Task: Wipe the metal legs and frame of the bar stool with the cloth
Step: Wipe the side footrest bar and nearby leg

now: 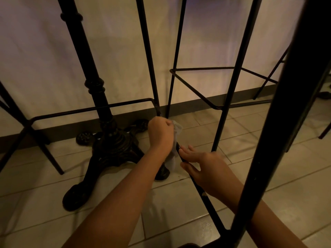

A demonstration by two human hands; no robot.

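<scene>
The bar stool is a thin black metal frame: a leg slants down from the top middle, and a low footrest rail runs toward me. My left hand is shut on a grey-white cloth, pressing it around the bottom of that leg where the rail joins. The cloth's tail hangs down below the hand. My right hand rests on the footrest rail just behind the cloth, fingers spread and loosely curled over the bar. A thick dark leg of the same stool crosses the right foreground.
An ornate black cast-iron table pedestal with splayed feet stands left of my hands. A second black stool frame stands behind, with other stool legs at far left. Beige floor tiles meet a dark baseboard and pale wall.
</scene>
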